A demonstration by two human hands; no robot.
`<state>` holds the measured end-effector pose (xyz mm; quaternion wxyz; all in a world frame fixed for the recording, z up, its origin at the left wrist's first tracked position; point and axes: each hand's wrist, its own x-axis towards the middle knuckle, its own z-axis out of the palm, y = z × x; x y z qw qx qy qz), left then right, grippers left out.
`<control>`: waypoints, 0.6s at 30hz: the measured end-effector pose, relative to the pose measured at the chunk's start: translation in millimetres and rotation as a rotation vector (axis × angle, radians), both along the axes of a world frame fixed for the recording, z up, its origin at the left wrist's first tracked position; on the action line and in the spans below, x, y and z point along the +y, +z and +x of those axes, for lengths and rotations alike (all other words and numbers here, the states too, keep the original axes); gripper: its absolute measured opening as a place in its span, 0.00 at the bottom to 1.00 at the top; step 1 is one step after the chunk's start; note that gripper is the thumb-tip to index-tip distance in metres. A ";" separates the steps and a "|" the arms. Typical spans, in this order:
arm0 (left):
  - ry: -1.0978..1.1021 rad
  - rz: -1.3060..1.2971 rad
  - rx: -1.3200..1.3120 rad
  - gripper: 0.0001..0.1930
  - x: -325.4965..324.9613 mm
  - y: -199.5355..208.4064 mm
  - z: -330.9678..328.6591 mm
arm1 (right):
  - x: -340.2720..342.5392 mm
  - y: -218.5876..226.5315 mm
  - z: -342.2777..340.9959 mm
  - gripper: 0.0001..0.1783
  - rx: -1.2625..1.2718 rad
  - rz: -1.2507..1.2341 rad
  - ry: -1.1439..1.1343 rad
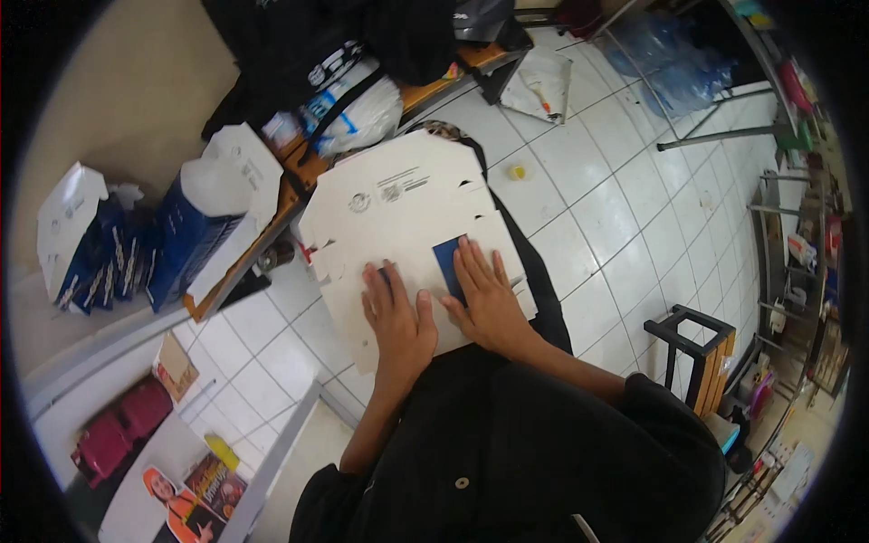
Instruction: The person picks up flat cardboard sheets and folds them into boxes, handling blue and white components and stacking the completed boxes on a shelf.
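Note:
A flat white cardboard box blank (412,217) lies in front of me, with small slits and tabs along its edges and printing near its far end. My left hand (396,317) rests palm down on its near left part, fingers apart, and a small dark blue spot shows at the fingertips. On the right, my right hand (489,297) presses flat with stretched fingers beside a blue panel (445,262), partly covering it. Neither hand grasps anything. What supports the cardboard is mostly hidden under it; dark cloth shows along its right side.
To the left, a white-and-blue carton (195,231) and several folded blue-and-white boxes (104,244) stand by a wooden bench (299,172). Black bags (326,54) and a plastic-wrapped pack (362,113) lie at the back. A slatted stool (711,366) stands right, a yellow lid (516,172) on the tiles.

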<state>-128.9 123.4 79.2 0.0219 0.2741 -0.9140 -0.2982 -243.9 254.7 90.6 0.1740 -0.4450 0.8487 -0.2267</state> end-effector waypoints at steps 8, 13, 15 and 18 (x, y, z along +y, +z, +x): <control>0.023 0.164 0.508 0.30 42.5 33.8 -64.4 | 22.5 20.6 -34.7 0.10 -0.338 -0.277 -0.265; 0.231 0.526 0.306 0.26 31.7 8.5 -73.7 | 24.3 2.6 -57.8 0.06 -0.259 -0.385 -0.125; 0.198 0.694 0.242 0.12 22.5 -0.4 -71.3 | 26.3 1.9 -63.3 0.10 -0.354 -0.399 -0.061; 0.202 0.948 0.251 0.06 7.4 -9.7 -62.2 | 25.6 8.2 -66.0 0.17 -0.617 -0.362 -0.269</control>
